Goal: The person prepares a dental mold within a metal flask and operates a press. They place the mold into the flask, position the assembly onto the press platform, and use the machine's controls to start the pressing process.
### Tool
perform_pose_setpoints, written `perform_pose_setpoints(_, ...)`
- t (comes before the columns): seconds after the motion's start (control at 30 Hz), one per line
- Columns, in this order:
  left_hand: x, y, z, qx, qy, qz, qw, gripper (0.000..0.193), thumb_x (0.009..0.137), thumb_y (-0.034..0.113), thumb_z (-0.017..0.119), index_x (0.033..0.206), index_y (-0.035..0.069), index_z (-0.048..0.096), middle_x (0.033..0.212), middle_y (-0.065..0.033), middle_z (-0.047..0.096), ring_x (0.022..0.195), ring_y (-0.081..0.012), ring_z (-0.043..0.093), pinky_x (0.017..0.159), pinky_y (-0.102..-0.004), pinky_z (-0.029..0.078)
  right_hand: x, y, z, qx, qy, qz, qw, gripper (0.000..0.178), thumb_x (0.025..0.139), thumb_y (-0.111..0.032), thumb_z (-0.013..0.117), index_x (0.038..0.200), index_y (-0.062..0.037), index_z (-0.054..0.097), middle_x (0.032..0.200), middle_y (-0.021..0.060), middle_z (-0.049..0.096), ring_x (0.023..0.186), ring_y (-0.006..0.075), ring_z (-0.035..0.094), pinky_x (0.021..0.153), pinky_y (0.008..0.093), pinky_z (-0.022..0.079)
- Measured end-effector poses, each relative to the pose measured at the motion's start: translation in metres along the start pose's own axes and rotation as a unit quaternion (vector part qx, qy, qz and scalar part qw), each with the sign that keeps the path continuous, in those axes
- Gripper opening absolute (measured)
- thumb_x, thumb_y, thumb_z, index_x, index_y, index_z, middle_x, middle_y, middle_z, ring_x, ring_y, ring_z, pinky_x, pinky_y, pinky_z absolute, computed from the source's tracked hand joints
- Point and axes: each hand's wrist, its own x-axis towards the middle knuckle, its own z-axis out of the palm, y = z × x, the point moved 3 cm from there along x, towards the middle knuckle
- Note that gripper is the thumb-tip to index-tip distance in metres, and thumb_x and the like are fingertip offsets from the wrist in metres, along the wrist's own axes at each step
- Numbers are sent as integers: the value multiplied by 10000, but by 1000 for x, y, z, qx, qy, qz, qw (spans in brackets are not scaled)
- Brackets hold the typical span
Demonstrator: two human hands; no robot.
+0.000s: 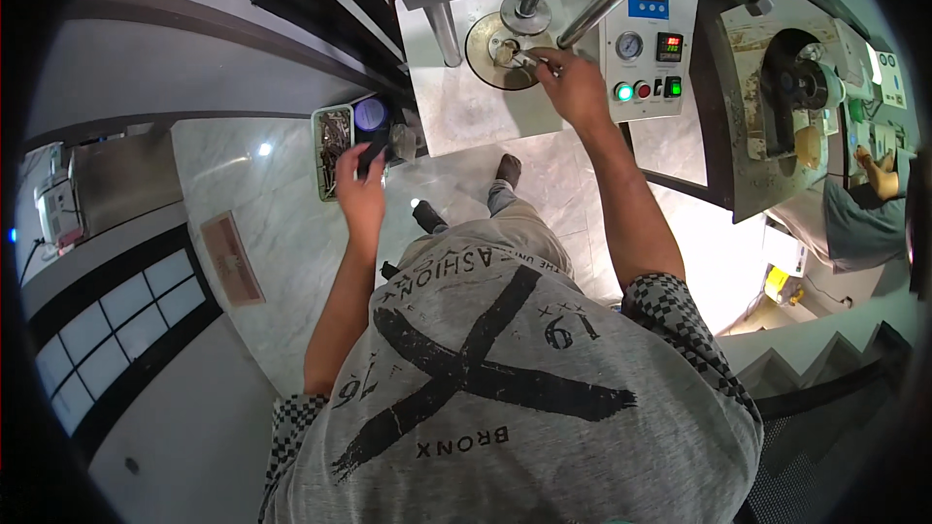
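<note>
My right hand [578, 87] is closed on a slim, light metal tool [531, 57], seemingly tweezers or a small rod. Its tip reaches a small brass-coloured piece [505, 53] in the middle of a round metal plate [481, 66] on the press bed. Right above that plate hangs the press's round ram [525, 14]. Lower and to the left, my left hand [359, 196] is closed around a dark, elongated object [374, 152], somewhat blurred, whose kind I cannot make out. It is held beside a pale green tray [317, 150] of small metal parts.
The press has two posts [444, 34] and a panel [646, 58] with a gauge, displays and lit buttons. A purple-lidded tub [369, 114] stands by the tray. At right are a machine with a round opening [798, 68] and another person's hand [879, 175].
</note>
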Motion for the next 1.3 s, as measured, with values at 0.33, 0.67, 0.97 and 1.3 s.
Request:
perform_pose_setpoints(0.33, 10, 54, 71, 2, -83, -14, 996, 241, 939, 56, 706, 1150, -8, 609, 1022, -84, 693, 902, -126, 664, 807, -252, 527, -64, -17, 30, 9, -57, -12, 998, 274, 893, -215, 652, 1158, -166, 703, 1001, 107, 742, 884, 335, 706, 781, 444, 561)
perform_pose_setpoints(0.67, 1, 56, 67, 6, -94, -58, 994, 256, 945, 26, 678, 1176, 17, 569, 1027, -65, 671, 916, -105, 636, 807, -233, 507, -41, 5, 12, 80, 26, 54, 995, 173, 992, -254, 594, 1107, -127, 619, 839, 157, 725, 781, 395, 696, 701, 495, 527)
perform_pose_setpoints(0.97, -6, 100, 94, -38, -18, 34, 999, 353, 919, -22, 659, 1252, 42, 560, 1083, -90, 602, 990, -151, 624, 828, -281, 528, -95, -12, 53, 118, -154, 62, 979, 212, 1010, -246, 532, 1086, -58, 471, 743, 206, 692, 706, 443, 680, 664, 572, 508)
perform_pose_setpoints(1.3, 22, 72, 94, 92, -55, -63, 992, 252, 878, 131, 719, 1078, -11, 659, 837, -77, 686, 682, -165, 635, 673, -293, 516, -87, -26, 59, 133, -99, 24, 986, 222, 968, -206, 562, 1096, -31, 514, 818, 215, 707, 756, 446, 685, 702, 553, 525)
